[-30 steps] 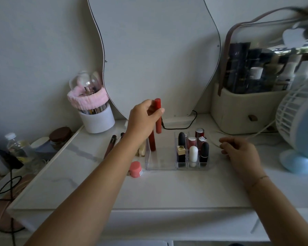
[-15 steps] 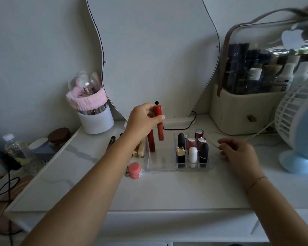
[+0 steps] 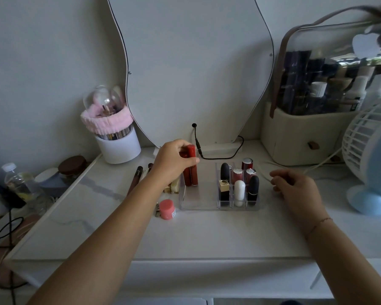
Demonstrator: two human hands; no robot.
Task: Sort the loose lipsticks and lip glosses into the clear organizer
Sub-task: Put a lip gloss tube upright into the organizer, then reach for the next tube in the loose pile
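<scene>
Progress looks about halfway. Mid-frame, left hand (image 3: pixel 174 164) has its fingers curled round a red lip gloss (image 3: pixel 193 166), standing it beside another red tube (image 3: pixel 187 175) in the clear organizer (image 3: pixel 198 206). Lipsticks (image 3: pixel 239 192) fill its right-hand slots. Right hand (image 3: pixel 295 190) rests loosely curled, holding nothing. A lip pencil (image 3: pixel 135 180) and a pink pot (image 3: pixel 167 209) wait at its left.

The left hand (image 3: pixel 174 164) covers the top of the darker gloss tube (image 3: pixel 187 178) beside the red gloss tube (image 3: pixel 193 166). At three o'clock, the fan (image 3: pixel 361 137) runs off the edge; at two o'clock, the top of the storage case (image 3: pixel 295 137) is blurred.
</scene>
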